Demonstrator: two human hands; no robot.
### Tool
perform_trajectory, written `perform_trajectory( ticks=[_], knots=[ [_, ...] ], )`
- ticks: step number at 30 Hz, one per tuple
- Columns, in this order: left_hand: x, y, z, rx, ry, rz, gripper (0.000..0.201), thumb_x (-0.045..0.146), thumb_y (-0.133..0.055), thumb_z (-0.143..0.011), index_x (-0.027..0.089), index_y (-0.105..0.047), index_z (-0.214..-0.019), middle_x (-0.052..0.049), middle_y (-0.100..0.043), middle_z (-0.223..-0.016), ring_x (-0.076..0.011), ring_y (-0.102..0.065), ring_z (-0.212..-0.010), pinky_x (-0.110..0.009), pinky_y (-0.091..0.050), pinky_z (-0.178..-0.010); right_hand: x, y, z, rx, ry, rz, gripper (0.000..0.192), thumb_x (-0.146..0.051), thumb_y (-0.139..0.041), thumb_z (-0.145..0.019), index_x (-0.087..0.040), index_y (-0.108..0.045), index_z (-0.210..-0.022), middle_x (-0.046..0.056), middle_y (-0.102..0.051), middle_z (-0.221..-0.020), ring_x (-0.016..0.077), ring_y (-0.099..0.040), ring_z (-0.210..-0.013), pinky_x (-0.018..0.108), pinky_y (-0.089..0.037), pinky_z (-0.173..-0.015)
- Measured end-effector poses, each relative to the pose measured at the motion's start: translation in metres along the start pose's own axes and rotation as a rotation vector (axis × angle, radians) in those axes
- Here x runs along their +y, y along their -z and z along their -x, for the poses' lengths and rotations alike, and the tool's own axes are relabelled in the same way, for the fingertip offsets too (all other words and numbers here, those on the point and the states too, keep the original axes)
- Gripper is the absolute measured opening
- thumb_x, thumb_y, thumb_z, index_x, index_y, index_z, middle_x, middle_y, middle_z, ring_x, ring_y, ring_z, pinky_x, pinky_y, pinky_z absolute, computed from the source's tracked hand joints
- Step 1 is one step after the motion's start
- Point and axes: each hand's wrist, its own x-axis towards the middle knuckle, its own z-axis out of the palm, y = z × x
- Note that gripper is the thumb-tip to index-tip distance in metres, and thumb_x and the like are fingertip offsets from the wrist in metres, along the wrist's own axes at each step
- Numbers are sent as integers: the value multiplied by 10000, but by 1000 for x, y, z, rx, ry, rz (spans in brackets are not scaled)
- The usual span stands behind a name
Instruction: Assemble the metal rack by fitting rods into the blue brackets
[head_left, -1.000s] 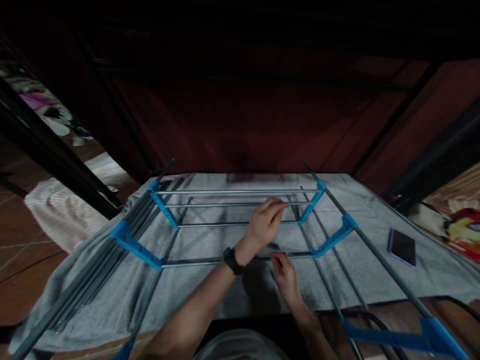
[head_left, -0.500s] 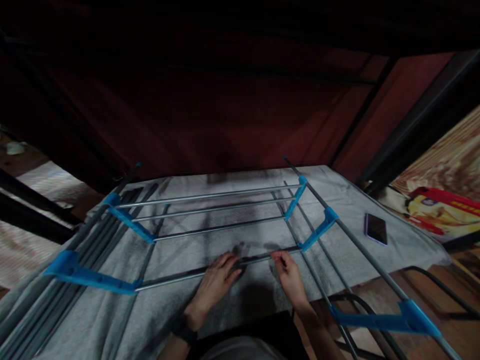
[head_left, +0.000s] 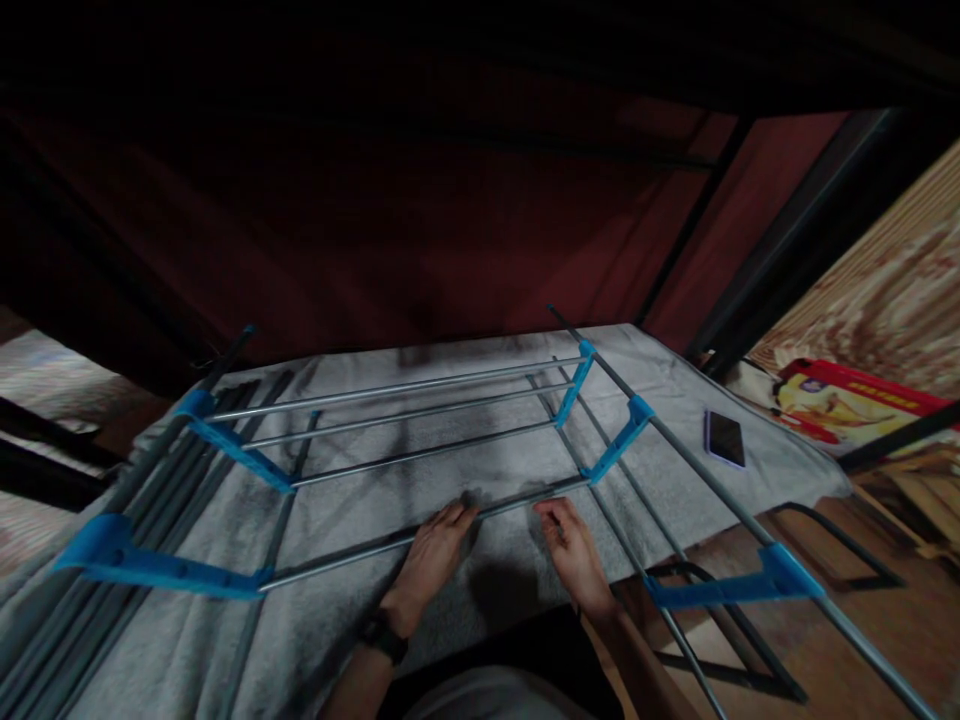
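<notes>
Right now both hands sit on the nearest metal rod (head_left: 420,537) of a partly built rack (head_left: 390,420), which lies flat on a grey towel (head_left: 465,470) spread over the surface. The left hand (head_left: 431,560), a dark watch (head_left: 384,637) at its wrist, lies over the rod with fingers draped across it, more pressing than clasping; whether they curl fully round it I cannot tell. The right hand (head_left: 574,555) hovers just beside the rod's right stretch, fingers bent and loosely open, tips close to the metal but holding nothing that shows. That rod runs between a blue plastic bracket (head_left: 150,570) on the left and another blue bracket (head_left: 619,445) on the right, so hands at its middle likely steady it while the ends sit in their sockets. Three more rods (head_left: 405,420) span the farther pair of brackets, already seated. Loose grey poles (head_left: 142,500) lie bundled along the left edge. A dark phone (head_left: 724,438) rests on the towel to the right, well apart from the work. The towel probably keeps the parts from rolling or scratching.
</notes>
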Motion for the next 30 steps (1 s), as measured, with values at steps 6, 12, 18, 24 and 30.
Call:
perform_trajectory(
  ticks=[6, 12, 18, 24, 30],
  knots=[
    [-2, 5, -13, 16, -10, 48, 615, -26, -380, -858, 228, -602, -1373, -75, -648, -1371, -214, -583, -1297, -384, -450, -1134, 16, 7, -1, -30, 8, 87, 292, -330, -427, -963, -213, -692, -998, 90, -708, -1003, 235, -678, -968, 385, -546, -890],
    [-1, 13, -20, 19, -33, 98, 568, -26, -400, -862, 216, -638, -1318, -80, -671, -1303, -208, -592, -1266, -351, -439, -1128, 33, 27, -6, 1, -18, 135, 300, -394, -459, -944, -222, -697, -1002, 95, -709, -1034, 250, -675, -1012, 396, -540, -908],
    [2, 12, -21, 37, -34, 135, 523, 4, -390, -888, 218, -662, -1280, -79, -688, -1242, -215, -616, -1200, -353, -465, -1087, 37, 42, -9, -27, -10, 182, 330, -441, -455, -948, -238, -696, -1048, 90, -705, -1084, 257, -678, -1026, 405, -539, -916],
    [-1, 18, -36, 19, -57, 170, 535, 7, -391, -879, 222, -667, -1284, -74, -711, -1163, -207, -647, -1119, -346, -502, -1039, 31, 40, -14, -44, 15, 207, 340, -445, -441, -956, -232, -684, -1062, 104, -702, -1090, 270, -675, -1036, 431, -530, -945],
    [-19, 19, -55, 10, -56, 165, 560, -16, -406, -867, 192, -651, -1325, -89, -680, -1307, -208, -618, -1232, -362, -470, -1106, 41, 40, -18, -47, 29, 255, 325, -434, -444, -946, -245, -690, -1044, 99, -709, -1089, 269, -684, -1025, 426, -546, -915]
  ],
)
